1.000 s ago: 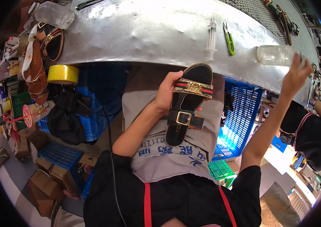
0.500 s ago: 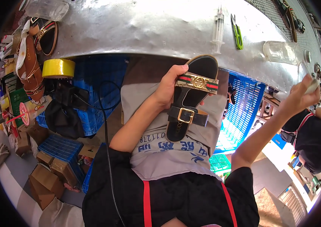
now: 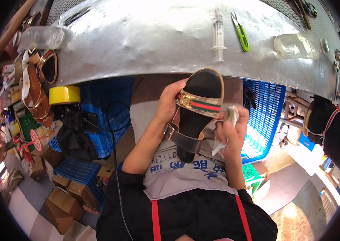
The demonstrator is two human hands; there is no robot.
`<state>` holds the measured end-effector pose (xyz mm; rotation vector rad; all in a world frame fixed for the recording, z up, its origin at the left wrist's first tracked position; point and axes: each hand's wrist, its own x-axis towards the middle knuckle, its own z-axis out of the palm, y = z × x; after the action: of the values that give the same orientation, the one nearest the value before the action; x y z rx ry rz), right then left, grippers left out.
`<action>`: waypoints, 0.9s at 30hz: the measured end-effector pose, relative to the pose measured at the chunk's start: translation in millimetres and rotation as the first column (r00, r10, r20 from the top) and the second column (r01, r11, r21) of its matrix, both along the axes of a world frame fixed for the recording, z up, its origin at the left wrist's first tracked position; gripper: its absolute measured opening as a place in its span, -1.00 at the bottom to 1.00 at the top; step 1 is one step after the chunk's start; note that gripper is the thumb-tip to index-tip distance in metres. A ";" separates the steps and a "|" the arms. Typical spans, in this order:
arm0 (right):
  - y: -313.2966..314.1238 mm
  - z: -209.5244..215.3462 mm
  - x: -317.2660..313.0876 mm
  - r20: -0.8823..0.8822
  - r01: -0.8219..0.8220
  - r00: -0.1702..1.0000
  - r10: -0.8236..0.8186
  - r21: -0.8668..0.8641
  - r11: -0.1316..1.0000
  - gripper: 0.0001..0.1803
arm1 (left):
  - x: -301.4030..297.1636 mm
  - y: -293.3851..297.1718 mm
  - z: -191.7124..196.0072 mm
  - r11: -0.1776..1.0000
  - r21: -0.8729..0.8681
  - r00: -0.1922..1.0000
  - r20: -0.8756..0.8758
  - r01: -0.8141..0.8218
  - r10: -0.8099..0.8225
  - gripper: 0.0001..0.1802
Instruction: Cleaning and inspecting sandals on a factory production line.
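Counted from my remote seat, left to right.

Brown sandal, one: off the near left corner of the table. Clear bottle, one: lying by the left edge. Roll of yellow tape, one: just off the near edge, toward the left. Left hand, one: I see it gripping the side of one black sandal, held over the lap at the middle of the near edge, toe end toward the table. Syringe, one: tip toward the far edge. Right hand, one: fingers curled in on one white cloth, right of the black sandal. Green snips, one: blades toward the far edge. Clear jar, one: lying toward the right edge, one cap just beside it.

Hard to make out: some left fingers are hidden behind the black sandal; the cloth is partly covered by the right fingers, and I cannot tell whether they touch the sandal.
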<state>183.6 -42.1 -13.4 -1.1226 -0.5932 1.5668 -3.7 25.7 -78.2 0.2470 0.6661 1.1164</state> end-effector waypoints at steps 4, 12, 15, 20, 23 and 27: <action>-2.2 6.5 -3.0 0.168 -0.128 0.981 0.093 0.208 0.970 -0.43 | -4.1 -1.1 24.6 0.991 0.132 0.968 -0.252 0.012 0.022 -0.63; 6.3 10.6 0.4 0.327 -0.256 0.934 0.146 0.326 0.910 -0.53 | -30.4 -7.1 57.1 0.827 0.563 0.917 -0.337 0.014 0.214 -0.71; 10.4 13.6 -3.4 0.318 -0.287 0.930 0.181 0.325 0.901 -0.54 | -35.6 -9.7 64.1 0.818 0.575 0.887 -0.392 0.028 0.245 -0.69; 11.4 7.5 -5.1 0.388 -0.352 0.894 0.225 0.293 0.889 -0.54 | -45.7 -10.6 68.2 0.829 0.502 0.725 -0.663 0.248 0.185 -0.48; 11.5 3.5 -9.7 0.295 -0.318 0.921 0.255 0.190 0.929 -0.55 | -44.2 -14.5 70.7 0.917 0.378 0.735 -0.658 0.129 0.168 -0.51; 13.2 -1.1 -13.6 0.076 -0.282 0.959 0.274 0.124 0.951 -0.48 | -42.4 -16.3 65.4 0.907 0.419 0.713 -0.625 -0.035 0.317 -0.71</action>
<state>170.0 -29.0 -14.5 -1.0179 -0.9147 1.7090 -46.2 9.4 -12.8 0.9921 1.1470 1.3458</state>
